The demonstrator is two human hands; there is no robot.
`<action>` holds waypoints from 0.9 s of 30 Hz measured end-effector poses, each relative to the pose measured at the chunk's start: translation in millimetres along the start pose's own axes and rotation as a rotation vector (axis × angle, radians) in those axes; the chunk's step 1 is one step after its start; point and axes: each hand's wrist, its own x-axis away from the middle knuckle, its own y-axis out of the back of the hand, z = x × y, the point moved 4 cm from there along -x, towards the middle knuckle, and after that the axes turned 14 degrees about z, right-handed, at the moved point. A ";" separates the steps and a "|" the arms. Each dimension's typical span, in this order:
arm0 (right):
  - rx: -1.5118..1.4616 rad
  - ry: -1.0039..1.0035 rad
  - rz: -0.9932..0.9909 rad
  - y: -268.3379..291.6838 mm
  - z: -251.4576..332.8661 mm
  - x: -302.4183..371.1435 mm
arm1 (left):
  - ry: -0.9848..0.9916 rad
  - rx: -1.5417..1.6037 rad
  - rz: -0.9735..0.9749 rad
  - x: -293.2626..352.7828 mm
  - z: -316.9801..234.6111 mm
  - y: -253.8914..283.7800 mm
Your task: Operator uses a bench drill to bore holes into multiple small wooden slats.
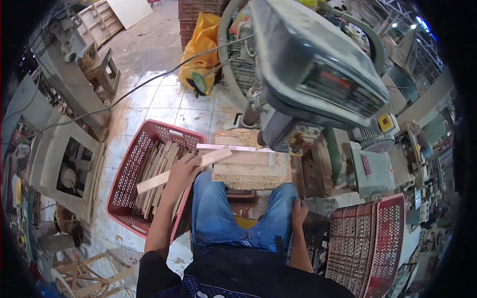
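Note:
In my left hand (184, 171) is a flat pale wooden strip (216, 157), its fingers closed over the strip's middle. One end of the strip reaches over the near left part of the wooden work table (251, 170); the other hangs above a red plastic crate (130, 171) of similar wooden strips (158, 166). My right hand (299, 213) rests against the outside of my right knee, its fingers mostly hidden. Across the work table lies a thin pinkish-white strip (223, 147), running under the head of a large dusty machine like a drill press (303, 64).
Sawdust and chips lie on the table's edges. Stacked red crates (365, 243) stand right of me. A black cable (144, 84) crosses from the machine to the left. Beyond are an orange sack (201, 49) and a grey hose (225, 54). Another machine (64, 159) stands far left.

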 end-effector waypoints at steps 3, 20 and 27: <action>-0.047 0.056 0.004 1.1 0.0 1.1 | -0.222 -0.248 0.028 -29.2 0.3 -24.0; -0.255 -0.108 -0.007 2.4 5.1 5.1 | -0.363 -0.252 -0.041 -97.6 -32.8 -88.5; -0.468 -0.022 0.134 21.3 35.0 -6.6 | -0.299 -0.127 -0.120 -106.5 -40.9 -101.5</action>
